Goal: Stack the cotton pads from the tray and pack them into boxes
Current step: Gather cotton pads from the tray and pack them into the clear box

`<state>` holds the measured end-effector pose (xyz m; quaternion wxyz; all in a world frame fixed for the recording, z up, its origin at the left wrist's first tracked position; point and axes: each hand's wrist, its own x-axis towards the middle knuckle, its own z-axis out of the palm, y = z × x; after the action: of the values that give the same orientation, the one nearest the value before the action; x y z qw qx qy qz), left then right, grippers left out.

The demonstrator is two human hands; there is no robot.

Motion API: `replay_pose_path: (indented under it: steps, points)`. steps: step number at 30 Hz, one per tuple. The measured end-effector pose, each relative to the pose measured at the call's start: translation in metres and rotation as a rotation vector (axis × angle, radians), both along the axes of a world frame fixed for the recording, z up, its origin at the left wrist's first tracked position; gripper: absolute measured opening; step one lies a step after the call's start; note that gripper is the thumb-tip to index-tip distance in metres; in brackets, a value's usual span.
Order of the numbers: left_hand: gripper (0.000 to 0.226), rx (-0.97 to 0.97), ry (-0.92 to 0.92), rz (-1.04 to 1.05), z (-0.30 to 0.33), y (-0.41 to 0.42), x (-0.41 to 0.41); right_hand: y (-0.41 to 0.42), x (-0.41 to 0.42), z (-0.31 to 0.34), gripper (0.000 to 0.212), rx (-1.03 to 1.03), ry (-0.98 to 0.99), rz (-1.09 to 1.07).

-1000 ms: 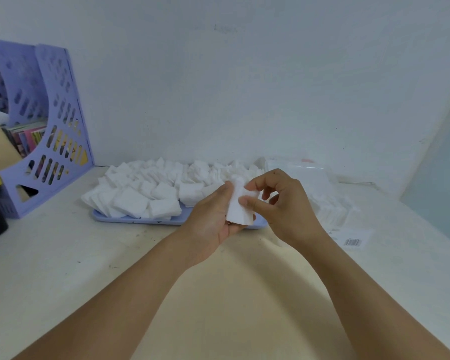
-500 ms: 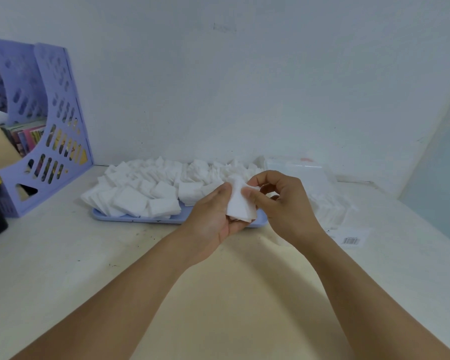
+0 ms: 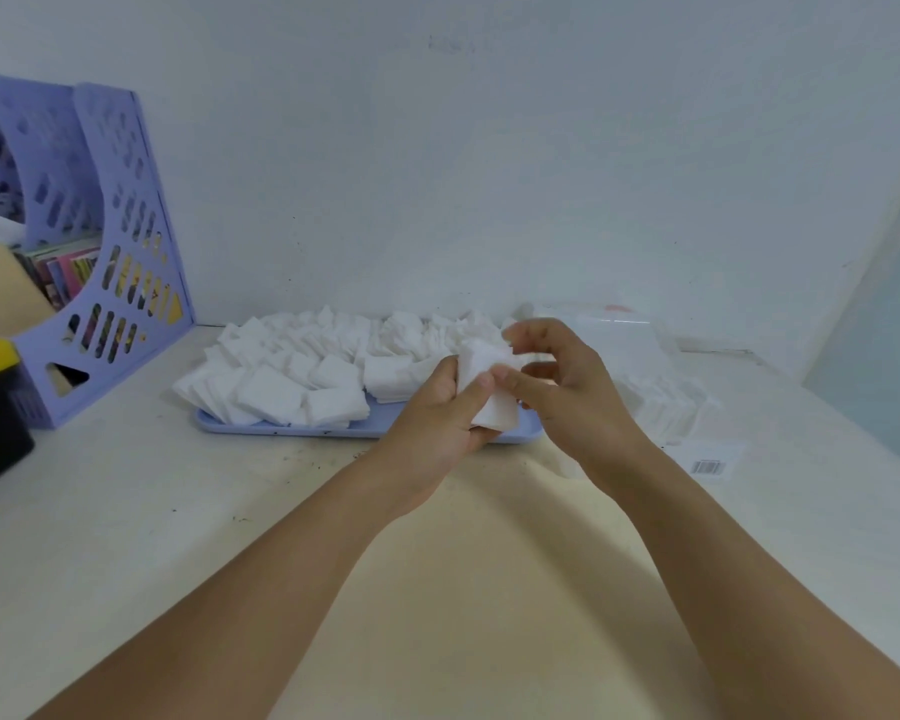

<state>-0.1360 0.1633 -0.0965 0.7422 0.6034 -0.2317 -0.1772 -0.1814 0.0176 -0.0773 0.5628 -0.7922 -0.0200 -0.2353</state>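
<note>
The left hand [image 3: 437, 423] grips a small stack of cotton pads [image 3: 492, 392] just above the near rim of the lilac tray [image 3: 292, 433], the right hand [image 3: 567, 392] pinching its upper edge, thumb now nearer the left thumb than before, the stack's far face hidden by fingers.

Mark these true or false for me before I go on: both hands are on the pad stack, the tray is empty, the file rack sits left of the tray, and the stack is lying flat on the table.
1. Both hands hold the pad stack: true; left hand and right hand grip it.
2. The tray is empty: false; loose pads cover it.
3. The purple file rack sits left of the tray: true.
4. The stack lies flat on the table: false; it is held up above it.
</note>
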Motion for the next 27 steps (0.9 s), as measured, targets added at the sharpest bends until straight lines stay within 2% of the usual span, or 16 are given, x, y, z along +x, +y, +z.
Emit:
replay_pose_path:
  steps: [2,7,10,14,16,18,22,24,27]
  points:
    - [0.031,-0.016,-0.012,-0.009,0.001,0.001,0.0,-0.001,-0.001,-0.002,0.037,-0.204,-0.049,0.004]
    - [0.037,-0.066,0.081,-0.089,0.007,0.005,-0.001,0.001,-0.007,-0.003,0.053,-0.316,0.074,0.214]
    - [0.04,-0.107,0.178,-0.13,0.012,0.007,-0.002,0.004,-0.01,0.0,0.072,-0.214,0.077,0.247]
    - [0.047,-0.33,0.537,-0.221,0.018,0.014,0.0,0.002,-0.011,0.003,0.105,-0.028,0.088,0.344]
    - [0.048,-0.394,0.629,-0.28,0.021,0.017,-0.003,0.005,-0.011,0.002,0.115,-0.02,0.057,0.428]
    - [0.05,-0.435,0.672,-0.312,0.02,0.016,-0.01,0.01,-0.01,0.0,0.116,-0.012,-0.008,0.414]
    - [0.04,-0.401,0.657,-0.302,0.018,0.008,-0.017,0.011,-0.008,0.001,0.087,-0.006,-0.123,0.301]
    - [0.043,-0.335,0.603,-0.291,0.022,0.007,-0.018,0.007,-0.007,0.0,0.08,-0.068,-0.115,0.258]
    - [0.044,-0.132,0.438,-0.221,0.025,0.008,-0.017,0.005,-0.007,-0.002,0.083,-0.252,-0.073,0.194]
